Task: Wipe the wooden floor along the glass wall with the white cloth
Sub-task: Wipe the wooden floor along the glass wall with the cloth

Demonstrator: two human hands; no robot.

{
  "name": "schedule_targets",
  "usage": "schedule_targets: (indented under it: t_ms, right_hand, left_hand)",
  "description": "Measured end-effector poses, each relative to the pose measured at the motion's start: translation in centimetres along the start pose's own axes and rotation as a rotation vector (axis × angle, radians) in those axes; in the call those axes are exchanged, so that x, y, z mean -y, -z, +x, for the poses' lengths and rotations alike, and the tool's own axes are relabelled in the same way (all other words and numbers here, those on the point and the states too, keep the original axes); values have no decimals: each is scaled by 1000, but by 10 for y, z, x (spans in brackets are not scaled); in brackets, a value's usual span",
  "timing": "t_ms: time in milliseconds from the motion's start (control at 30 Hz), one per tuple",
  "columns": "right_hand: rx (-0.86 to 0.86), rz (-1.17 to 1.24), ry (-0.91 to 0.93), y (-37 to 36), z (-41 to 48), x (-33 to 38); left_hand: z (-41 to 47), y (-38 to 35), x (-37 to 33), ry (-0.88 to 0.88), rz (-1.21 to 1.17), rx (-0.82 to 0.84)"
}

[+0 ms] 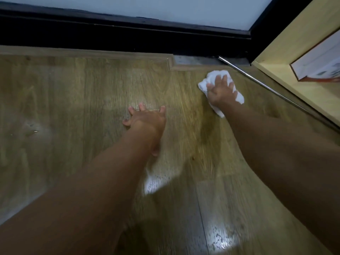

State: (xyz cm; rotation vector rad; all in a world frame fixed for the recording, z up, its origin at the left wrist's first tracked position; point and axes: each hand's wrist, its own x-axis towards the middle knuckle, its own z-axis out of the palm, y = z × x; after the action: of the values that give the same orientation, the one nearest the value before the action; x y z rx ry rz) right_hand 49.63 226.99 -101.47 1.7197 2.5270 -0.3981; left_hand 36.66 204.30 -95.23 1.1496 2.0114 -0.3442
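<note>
The left hand (145, 116), grip open, braces on the wooden floor (82, 92); further right, the right hand (221, 91), grip open, presses the white cloth (214, 75) down near the glass wall (165, 10). Wiping seems under way; the next move calls for a sweep along the wall.

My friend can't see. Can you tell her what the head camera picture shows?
A person's right hand presses a white cloth on the wooden floor near the black-framed glass wall. The left hand rests flat on the floor, fingers spread. A metal rod lies by a pale wooden shelf at right.
</note>
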Motion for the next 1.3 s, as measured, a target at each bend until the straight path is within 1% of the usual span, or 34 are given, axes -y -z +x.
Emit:
schedule_targets:
  t_ms: [33, 67, 167, 200, 233, 267, 333, 433, 467, 500, 533, 633, 667, 700, 733, 800, 900, 967, 1000, 1100, 1200, 1233, 1300]
  right_hand:
    - [6, -14, -2, -2, 0, 7]
    - [4, -42, 50, -4, -5, 9]
    - [-5, -73, 364, -3, -42, -14]
    - [-2, -67, 440, -2, -52, -29]
    - [-15, -64, 460, 1, -56, -45]
    - [-37, -69, 429, 5, -54, -58]
    - [-59, -84, 282, 12, -39, -69]
    - [-6, 11, -16, 16, -7, -44]
    - [6, 39, -87, 15, -1, -33]
    - [13, 46, -95, 14, -1, -25]
    - [5, 21, -34, 11, -5, -21]
    - [-28, -15, 315, 2, -49, -38]
    - [-27, -3, 390, 2, -62, -52]
    - [-28, 2, 420, 2, -69, -66]
    - [-38, -9, 408, 4, -69, -78]
    - [-84, -38, 317, 8, -57, -85]
    - [-85, -9, 80, 8, -35, -59]
    - [-47, -10, -4, 3, -35, -39]
    - [-31, -23, 5, 1, -38, -33]
    - [51, -67, 155, 0, -62, -19]
    - [93, -71, 355, -9, -110, -9]
    - [77, -74, 393, -14, -130, -11]
    - [99, -60, 449, -16, -165, -25]
  left_hand:
    - [0, -1, 0, -2, 0, 1]
    - [0, -1, 1, -3, 6, 1]
    - [3, -1, 3, -9, 49, -12]
    - [5, -2, 3, -14, 67, -12]
    - [7, -2, 2, -17, 85, -13]
    - [9, -3, 1, -18, 104, -17]
    - [12, -3, -3, -19, 142, -30]
    - [18, -2, -13, -27, 183, -80]
    - [19, -2, -16, -31, 186, -93]
    - [20, -3, -20, -28, 182, -95]
    - [21, -3, -23, -18, 173, -86]
    - [25, -5, -26, 6, 139, -54]
    - [26, -6, -25, 7, 131, -58]
    - [26, -7, -23, 8, 124, -62]
    - [26, -9, -21, 7, 118, -70]
    - [27, -13, -18, -6, 107, -96]
    - [25, -17, -15, -9, 82, -120]
    - [22, -17, -16, 5, 60, -120]
    - [21, -17, -17, 9, 49, -116]
    - [14, -18, -16, -27, 15, -126]
    - [1, -27, -8, -83, 20, -196]
    - [-4, -31, -5, -111, 38, -228]
    - [-15, -39, 3, -177, 75, -283]
